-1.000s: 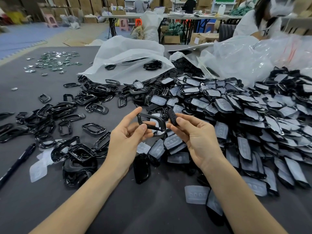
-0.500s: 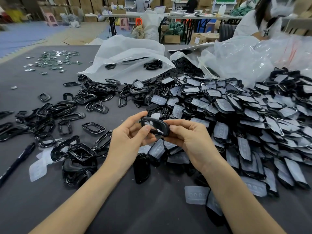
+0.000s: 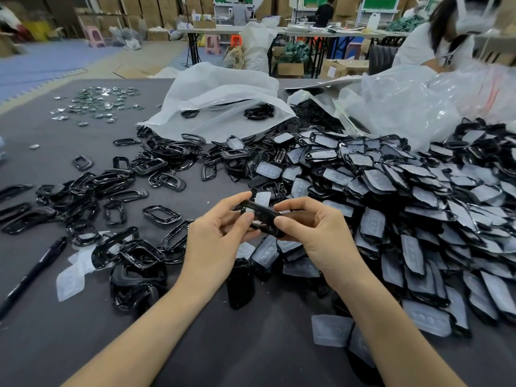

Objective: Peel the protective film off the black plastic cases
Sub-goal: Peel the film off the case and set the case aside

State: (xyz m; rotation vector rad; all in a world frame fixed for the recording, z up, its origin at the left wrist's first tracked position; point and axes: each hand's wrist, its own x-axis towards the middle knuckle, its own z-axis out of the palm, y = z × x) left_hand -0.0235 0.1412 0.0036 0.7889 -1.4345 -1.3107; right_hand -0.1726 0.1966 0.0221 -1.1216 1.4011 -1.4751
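Both hands hold one glossy black plastic case (image 3: 261, 216) above the table's middle. My left hand (image 3: 215, 238) pinches its left end between thumb and fingers. My right hand (image 3: 318, 233) grips the right end with curled fingers. A pale flap of film (image 3: 262, 198) stands up behind the case; whether it is attached I cannot tell. To the right lies a big heap of film-covered black cases (image 3: 405, 196). Bare black frames (image 3: 111, 196) lie scattered to the left.
Loose film pieces (image 3: 69, 280) lie at the left, another film piece (image 3: 331, 333) near my right forearm. A black pen (image 3: 33, 272) lies at the left edge. White and clear plastic bags (image 3: 220, 101) sit behind the heap. A person sits at the far right.
One second ago the hands held two separate pieces apart. They have come together, and both now grip one case between them.
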